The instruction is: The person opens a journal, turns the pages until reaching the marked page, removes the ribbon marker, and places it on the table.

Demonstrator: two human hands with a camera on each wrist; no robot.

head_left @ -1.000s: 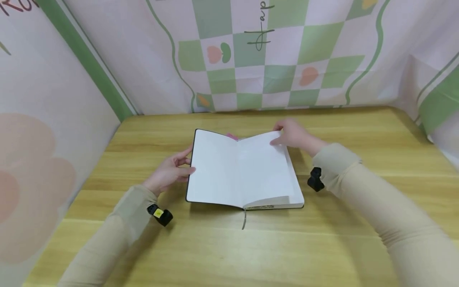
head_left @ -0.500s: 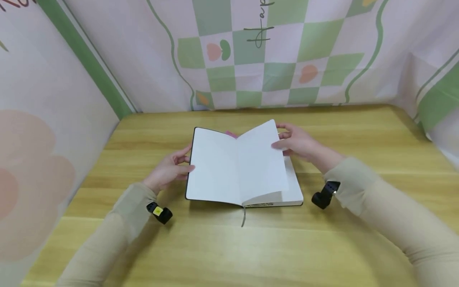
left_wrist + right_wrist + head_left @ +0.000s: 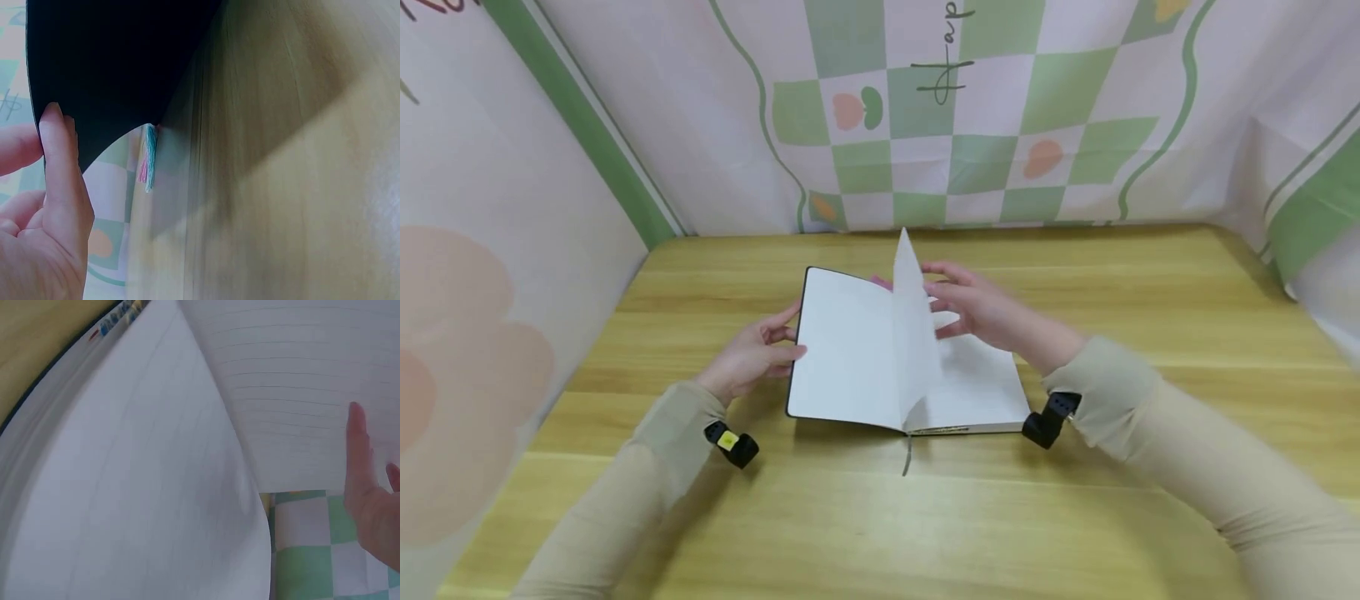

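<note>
An open notebook (image 3: pixel 846 350) with a dark cover lies on the wooden table, its left side slightly raised. At that side's outer edge, my left hand (image 3: pixel 748 362) pinches the cover and page, thumb on top. The left wrist view shows the black cover (image 3: pixel 106 69) from below, with fingers against it. One page (image 3: pixel 913 342) stands nearly upright along the middle fold. My right hand (image 3: pixel 985 312) is at this page's right face, extended fingers touching it. In the right wrist view, faint lines mark the lifted page (image 3: pixel 281 394), with a straight finger (image 3: pixel 357 444) against it.
A grey ribbon (image 3: pixel 907 457) hangs from the notebook's near edge. Behind its spine, a pink and teal tassel (image 3: pixel 148 159) dangles. A patterned green and white cloth (image 3: pixel 917 158) hangs at the table's far edge (image 3: pixel 737 242). Black wrist cameras (image 3: pixel 733 444) sit on both sleeves.
My right hand has lifted a page from the right side and moved it left until it stands nearly upright. My left hand has kept its hold on the left edge.
</note>
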